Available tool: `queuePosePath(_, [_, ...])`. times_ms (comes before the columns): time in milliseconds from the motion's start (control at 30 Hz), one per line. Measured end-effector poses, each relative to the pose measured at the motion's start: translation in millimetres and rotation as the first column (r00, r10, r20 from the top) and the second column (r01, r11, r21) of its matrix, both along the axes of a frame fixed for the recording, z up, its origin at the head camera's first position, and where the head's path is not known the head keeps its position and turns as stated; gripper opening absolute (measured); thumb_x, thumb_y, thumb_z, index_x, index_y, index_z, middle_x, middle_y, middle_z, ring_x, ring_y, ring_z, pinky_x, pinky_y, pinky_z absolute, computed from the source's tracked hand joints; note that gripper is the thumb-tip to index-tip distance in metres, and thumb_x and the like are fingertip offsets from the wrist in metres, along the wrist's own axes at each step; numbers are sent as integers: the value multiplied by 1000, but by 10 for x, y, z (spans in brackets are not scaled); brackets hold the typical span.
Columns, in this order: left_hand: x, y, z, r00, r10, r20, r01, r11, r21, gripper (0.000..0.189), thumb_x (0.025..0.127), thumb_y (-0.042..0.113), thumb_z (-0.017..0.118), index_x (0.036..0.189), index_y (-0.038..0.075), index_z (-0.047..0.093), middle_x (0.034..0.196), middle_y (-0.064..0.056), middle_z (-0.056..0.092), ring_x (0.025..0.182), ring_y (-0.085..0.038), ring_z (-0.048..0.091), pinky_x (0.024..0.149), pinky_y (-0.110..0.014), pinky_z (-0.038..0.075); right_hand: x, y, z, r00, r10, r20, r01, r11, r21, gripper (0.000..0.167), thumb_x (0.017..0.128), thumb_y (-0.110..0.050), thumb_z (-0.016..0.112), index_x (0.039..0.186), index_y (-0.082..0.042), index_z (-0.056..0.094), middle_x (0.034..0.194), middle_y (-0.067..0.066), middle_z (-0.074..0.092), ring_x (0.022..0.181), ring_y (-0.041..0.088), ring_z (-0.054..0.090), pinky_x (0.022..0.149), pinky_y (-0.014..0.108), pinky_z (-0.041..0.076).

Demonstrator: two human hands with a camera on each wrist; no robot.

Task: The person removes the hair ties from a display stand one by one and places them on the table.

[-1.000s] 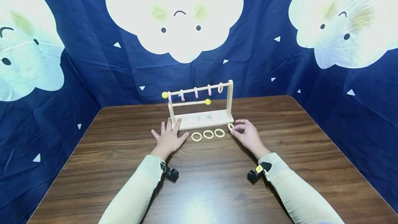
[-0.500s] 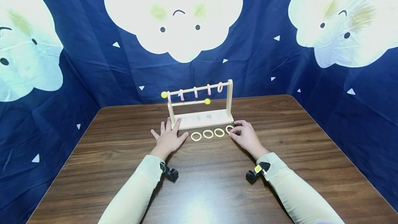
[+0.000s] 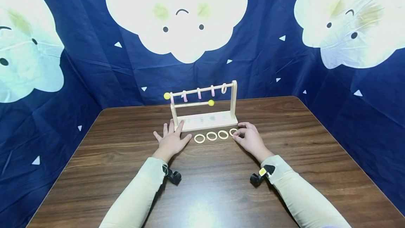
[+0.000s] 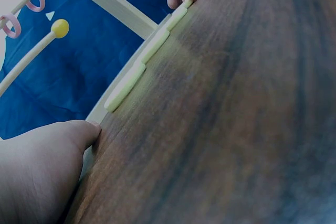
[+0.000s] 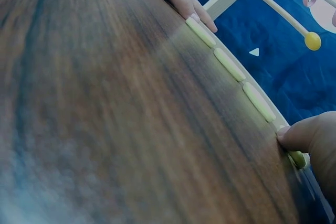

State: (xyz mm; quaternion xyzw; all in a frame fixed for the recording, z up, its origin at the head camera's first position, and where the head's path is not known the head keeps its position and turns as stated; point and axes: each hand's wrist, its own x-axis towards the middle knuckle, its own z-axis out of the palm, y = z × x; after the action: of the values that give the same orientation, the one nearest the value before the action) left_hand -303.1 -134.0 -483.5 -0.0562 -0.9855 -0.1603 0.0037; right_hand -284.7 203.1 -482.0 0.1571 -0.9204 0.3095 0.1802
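My right hand [image 3: 251, 137] has its thumb and fingers around the edge of a pale wooden ring [image 3: 232, 132], which lies at the right end of a row. In the right wrist view the thumb covers part of that ring [image 5: 298, 159]. Three like rings, the middle one a ring [image 3: 211, 136], lie flat to its left. My left hand [image 3: 171, 143] lies on the table with fingers spread, fingertips at the left end of a wooden rack [image 3: 207, 121]. Pink rings [image 3: 199, 93] and one pale ring [image 3: 224, 88] hang on the rack's upper rod.
The rack's two rods end in yellow balls, one a yellow ball [image 3: 211, 103] on the shorter lower rod. The brown wooden table [image 3: 202, 171] reaches back to a blue curtain [image 3: 262, 69] with cloud prints. A black camera [image 3: 257, 178] is strapped to the right wrist.
My right hand has moved slightly left and down with the fourth ring, which has gone from tilted to lying flat beside the others. The left hand has stayed in place.
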Motion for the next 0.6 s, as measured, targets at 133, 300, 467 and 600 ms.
queuePosePath(133, [-1, 5, 3, 1000, 0, -3, 0, 1000, 5, 82, 96, 72, 39, 163, 30, 18, 168, -20, 2, 152, -50, 0, 103, -82, -12, -34, 20, 34, 1000, 8, 2, -8, 996, -86, 11, 84, -20, 82, 88, -10, 78, 126, 17, 63, 120, 40, 54, 102, 53, 42])
queuePosePath(300, [0, 10, 13, 1000, -2, 4, 2, 1000, 11, 82, 96, 71, 39, 163, 29, 17, 168, -21, 1, 151, -50, -2, 102, -82, -13, -187, 113, 49, 1000, -23, -2, 23, 990, -136, 24, 88, -24, 79, 104, -6, 75, 129, 18, 62, 122, 38, 56, 104, 52, 43])
queuePosePath(467, [-10, 17, 9, 1000, -2, 5, 2, 1000, 9, 82, 96, 72, 39, 163, 30, 17, 168, -21, 1, 152, -50, -2, 103, -82, -13, -373, 217, 39, 996, -54, 77, 60, 995, -84, 50, 91, -32, 75, 131, -3, 63, 139, 21, 57, 131, 38, 52, 110, 52, 39])
queuePosePath(600, [-1, 11, 23, 1000, -2, 11, 2, 1000, 5, 82, 96, 71, 39, 163, 30, 17, 168, -21, 1, 151, -50, -2, 102, -82, -13, -497, 260, 45, 985, -40, 167, 44, 999, -22, 67, 94, -42, 68, 147, -4, 50, 150, 22, 49, 142, 41, 39, 116, 57, 29])
